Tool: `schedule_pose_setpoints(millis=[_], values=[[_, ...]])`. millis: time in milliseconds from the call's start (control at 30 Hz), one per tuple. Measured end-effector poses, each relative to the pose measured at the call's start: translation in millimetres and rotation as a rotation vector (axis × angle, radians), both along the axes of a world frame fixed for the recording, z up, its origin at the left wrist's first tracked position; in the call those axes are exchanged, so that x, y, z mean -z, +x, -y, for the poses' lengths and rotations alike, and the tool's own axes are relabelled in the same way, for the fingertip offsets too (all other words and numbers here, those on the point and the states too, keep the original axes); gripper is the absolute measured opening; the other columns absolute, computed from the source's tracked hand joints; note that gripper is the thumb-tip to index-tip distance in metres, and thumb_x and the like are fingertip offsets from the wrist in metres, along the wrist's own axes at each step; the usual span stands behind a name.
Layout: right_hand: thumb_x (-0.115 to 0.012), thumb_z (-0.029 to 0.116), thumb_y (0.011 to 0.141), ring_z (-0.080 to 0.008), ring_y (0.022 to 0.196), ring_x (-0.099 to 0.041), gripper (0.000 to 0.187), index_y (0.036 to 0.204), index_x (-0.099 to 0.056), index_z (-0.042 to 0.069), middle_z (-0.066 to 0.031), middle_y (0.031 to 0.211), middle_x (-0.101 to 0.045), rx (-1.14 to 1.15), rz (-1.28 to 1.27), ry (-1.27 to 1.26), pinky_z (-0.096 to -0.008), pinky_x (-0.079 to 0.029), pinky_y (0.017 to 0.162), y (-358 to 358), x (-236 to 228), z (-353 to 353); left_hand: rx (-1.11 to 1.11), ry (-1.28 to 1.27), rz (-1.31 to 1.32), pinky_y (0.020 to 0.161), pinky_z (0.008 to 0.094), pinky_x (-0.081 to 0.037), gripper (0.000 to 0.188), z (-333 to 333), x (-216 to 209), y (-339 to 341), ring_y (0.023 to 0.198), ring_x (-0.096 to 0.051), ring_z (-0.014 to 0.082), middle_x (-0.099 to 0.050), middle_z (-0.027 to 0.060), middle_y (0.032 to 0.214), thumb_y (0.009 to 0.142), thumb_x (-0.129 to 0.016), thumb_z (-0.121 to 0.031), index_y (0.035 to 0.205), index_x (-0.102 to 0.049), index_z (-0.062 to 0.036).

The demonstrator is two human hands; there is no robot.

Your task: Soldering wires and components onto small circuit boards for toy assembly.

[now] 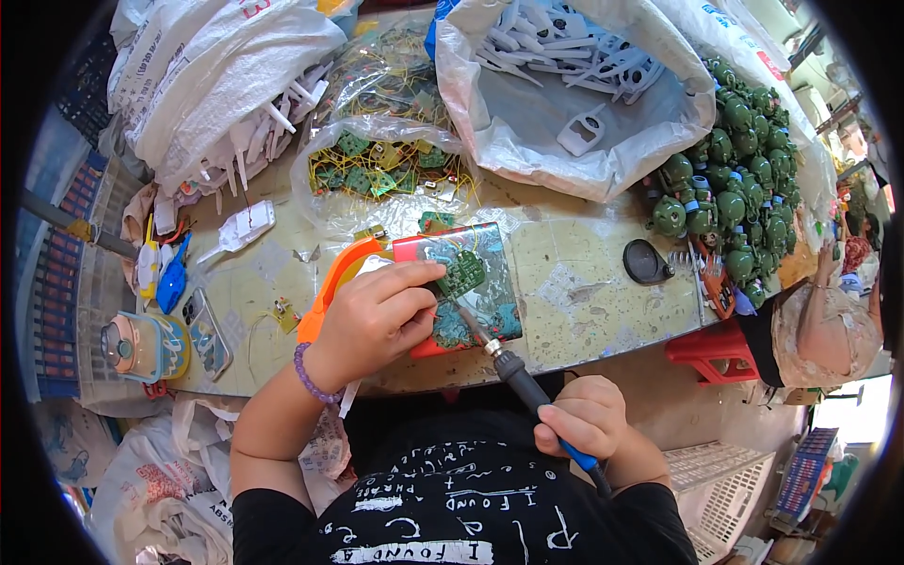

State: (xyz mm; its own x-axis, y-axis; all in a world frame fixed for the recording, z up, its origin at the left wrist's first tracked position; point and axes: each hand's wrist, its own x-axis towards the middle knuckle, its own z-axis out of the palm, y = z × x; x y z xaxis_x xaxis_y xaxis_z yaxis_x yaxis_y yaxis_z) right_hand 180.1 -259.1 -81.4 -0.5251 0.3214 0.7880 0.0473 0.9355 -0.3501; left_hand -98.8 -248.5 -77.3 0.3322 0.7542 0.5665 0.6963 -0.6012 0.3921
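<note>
With fingers pinched at its left edge, my left hand (377,311) holds a small green circuit board (462,274) above a worn red-edged work block (504,282). My right hand (586,416) grips a soldering iron (520,377) by its dark handle with a blue end. The iron's metal tip reaches up to the lower edge of the board; whether it touches cannot be made out. An orange curved tool or holder (334,282) lies beside the block, partly behind my left hand. A small board with yellow wires (284,314) rests on the table to the left.
Beyond the block, a clear bag (377,174) holds wired circuit boards. A white sack (584,179) of white plastic parts stands far right of it, another sack (226,85) far left. Green round parts (734,198) pile at right. A phone (207,330) and jug (141,344) sit left.
</note>
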Motion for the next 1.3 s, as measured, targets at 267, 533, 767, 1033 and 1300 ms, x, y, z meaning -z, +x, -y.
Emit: schedule_pose_setpoints(millis=[267,533,767,1033,1300], values=[[-0.078,0.008,0.071,-0.0159,0.052,-0.056,0.029,0.096,-0.064,0.002,-0.0026,0.069,-0.059,-0.008,0.011,0.002,-0.0263,-0.044,0.044,-4.2,1.1,-0.9,0.002,0.006,0.000,0.073,0.0343,-0.055,0.013,-0.2,0.7,-0.1,0.088,-0.067,0.0267,-0.067,0.0109,0.104,0.068,-0.070,0.000,0.076,-0.060,-0.0040],[-0.070,0.008,0.075,-0.0162,0.054,-0.055,0.026,0.098,-0.060,0.004,-0.0021,0.070,-0.058,0.000,0.037,0.006,-0.0277,-0.044,0.045,-1.5,3.3,2.0,0.001,-0.005,0.001,0.074,0.0345,-0.055,0.014,0.4,0.5,-0.1,0.090,-0.067,0.0268,-0.067,0.0108,0.105,0.068,-0.070,-0.001,0.076,-0.060,-0.0039],[-0.076,0.008,0.072,-0.0156,0.053,-0.056,0.030,0.098,-0.062,0.002,-0.0021,0.072,-0.059,0.015,-0.030,0.029,-0.0257,-0.044,0.044,2.7,3.9,-0.4,-0.006,-0.022,0.000,0.075,0.0347,-0.055,0.013,0.6,0.2,-0.4,0.091,-0.067,0.0268,-0.067,0.0110,0.105,0.068,-0.070,-0.001,0.076,-0.060,-0.0036],[-0.075,0.007,0.073,-0.0161,0.053,-0.056,0.029,0.098,-0.062,0.002,-0.0025,0.072,-0.058,0.050,-0.028,0.030,-0.0267,-0.045,0.044,3.5,4.3,-0.2,0.008,-0.009,0.000,0.075,0.0339,-0.054,0.014,0.0,2.3,-2.1,0.090,-0.067,0.0253,-0.067,0.0095,0.107,0.069,-0.071,-0.004,0.079,-0.061,-0.0046],[-0.070,0.005,0.076,-0.0176,0.053,-0.056,0.024,0.098,-0.060,0.002,-0.0029,0.070,-0.058,0.108,-0.087,-0.018,-0.0289,-0.047,0.047,10.6,2.7,-1.5,0.050,-0.053,-0.032,0.076,0.0344,-0.055,0.015,0.3,-7.5,-10.9,0.092,-0.068,0.0257,-0.068,0.0105,0.104,0.068,-0.071,-0.001,0.078,-0.061,-0.0046]])
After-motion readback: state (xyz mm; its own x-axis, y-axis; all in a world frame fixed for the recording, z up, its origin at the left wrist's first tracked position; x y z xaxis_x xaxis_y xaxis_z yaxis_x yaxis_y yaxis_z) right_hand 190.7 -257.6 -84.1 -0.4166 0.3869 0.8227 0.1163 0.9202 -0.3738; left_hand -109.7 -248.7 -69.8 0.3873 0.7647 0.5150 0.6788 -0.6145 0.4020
